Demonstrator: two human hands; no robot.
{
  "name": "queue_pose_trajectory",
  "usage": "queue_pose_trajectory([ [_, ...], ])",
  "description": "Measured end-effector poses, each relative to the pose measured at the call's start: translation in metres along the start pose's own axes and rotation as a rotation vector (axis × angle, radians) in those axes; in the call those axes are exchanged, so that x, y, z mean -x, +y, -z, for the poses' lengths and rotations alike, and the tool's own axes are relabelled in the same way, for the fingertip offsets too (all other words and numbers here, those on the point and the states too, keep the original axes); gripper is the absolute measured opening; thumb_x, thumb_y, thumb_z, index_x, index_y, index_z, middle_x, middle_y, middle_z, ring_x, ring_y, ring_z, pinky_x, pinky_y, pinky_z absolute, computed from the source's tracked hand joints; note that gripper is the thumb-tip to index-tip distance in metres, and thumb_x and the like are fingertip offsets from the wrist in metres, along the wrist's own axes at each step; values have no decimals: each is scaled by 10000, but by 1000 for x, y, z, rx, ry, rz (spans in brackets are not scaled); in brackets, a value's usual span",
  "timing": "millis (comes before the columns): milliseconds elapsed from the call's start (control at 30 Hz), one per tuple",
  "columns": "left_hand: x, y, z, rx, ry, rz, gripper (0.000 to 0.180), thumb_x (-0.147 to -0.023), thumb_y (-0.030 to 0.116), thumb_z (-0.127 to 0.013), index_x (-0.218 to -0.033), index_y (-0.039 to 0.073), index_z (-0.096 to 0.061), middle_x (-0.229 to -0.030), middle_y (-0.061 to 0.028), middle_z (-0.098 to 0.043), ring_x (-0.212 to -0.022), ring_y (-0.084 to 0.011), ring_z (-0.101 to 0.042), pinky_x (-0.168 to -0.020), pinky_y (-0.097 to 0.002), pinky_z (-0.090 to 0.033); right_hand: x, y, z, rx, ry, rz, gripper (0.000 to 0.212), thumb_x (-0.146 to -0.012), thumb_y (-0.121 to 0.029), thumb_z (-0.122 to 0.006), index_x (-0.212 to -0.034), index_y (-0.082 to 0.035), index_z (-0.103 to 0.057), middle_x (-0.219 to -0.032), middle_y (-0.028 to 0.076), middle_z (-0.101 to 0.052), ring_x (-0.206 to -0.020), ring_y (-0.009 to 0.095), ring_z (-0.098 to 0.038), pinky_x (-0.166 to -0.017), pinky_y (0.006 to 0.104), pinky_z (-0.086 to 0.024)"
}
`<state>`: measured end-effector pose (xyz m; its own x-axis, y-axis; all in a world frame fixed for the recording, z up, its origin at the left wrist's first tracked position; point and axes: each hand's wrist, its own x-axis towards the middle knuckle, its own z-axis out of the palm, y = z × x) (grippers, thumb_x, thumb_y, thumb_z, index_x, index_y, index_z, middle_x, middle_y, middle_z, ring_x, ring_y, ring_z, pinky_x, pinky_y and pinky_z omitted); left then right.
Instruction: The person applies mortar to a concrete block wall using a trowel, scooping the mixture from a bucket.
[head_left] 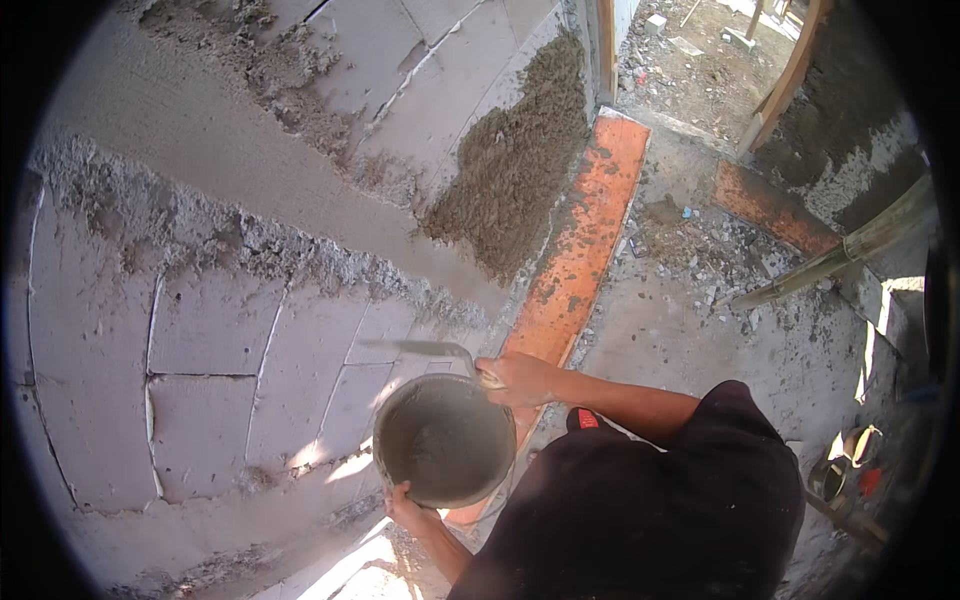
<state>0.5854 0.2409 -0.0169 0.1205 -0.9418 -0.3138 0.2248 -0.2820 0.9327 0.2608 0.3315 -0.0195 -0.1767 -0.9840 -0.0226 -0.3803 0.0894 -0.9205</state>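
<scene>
A round bucket [377,440] stands out from the block wall, wet grey mortar [445,435] coating its inside. My left hand [408,508] grips the bucket at its near left rim. In my right hand [520,380] is a trowel [435,348], its handle closed in my fingers. The trowel's blade points left, just beyond the bucket's far rim, and shows almost edge-on. Fresh, rough mortar [525,150] covers part of the wall ahead of my hands. How much mortar lies in the bucket is hard to judge.
An orange board [590,230] spattered with mortar runs along the wall's foot. Rubble [690,250] litters the concrete floor to its right. A bamboo pole [830,255] leans in at the right, near a second orange board [770,207]. A wooden door frame [785,80] stands at the far end.
</scene>
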Motion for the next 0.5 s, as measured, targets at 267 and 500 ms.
queue_pose_trajectory([
  [267, 0, -4, -93, -304, -475, -110, 553, -682, -89, -572, -1223, -202, -554, -1064, -149, -667, -847, -154, -607, -802, -253, -484, 30, 23, -51, 701, -503, -173, 326, -790, -148, -635, -1061, 33, -629, -916, 229, -702, -895, 383, -694, -773, 468, -556],
  [500, -8, 50, -104, -128, -592, -249, 191, -686, -31, -610, -823, -157, -657, -1215, -224, -649, -881, -152, -604, -813, -306, -488, 32, -49, 7, 827, -12, -217, 179, -812, -93, -586, -876, 50, -673, -871, 225, -699, -850, 389, -694, -692, 484, -557],
])
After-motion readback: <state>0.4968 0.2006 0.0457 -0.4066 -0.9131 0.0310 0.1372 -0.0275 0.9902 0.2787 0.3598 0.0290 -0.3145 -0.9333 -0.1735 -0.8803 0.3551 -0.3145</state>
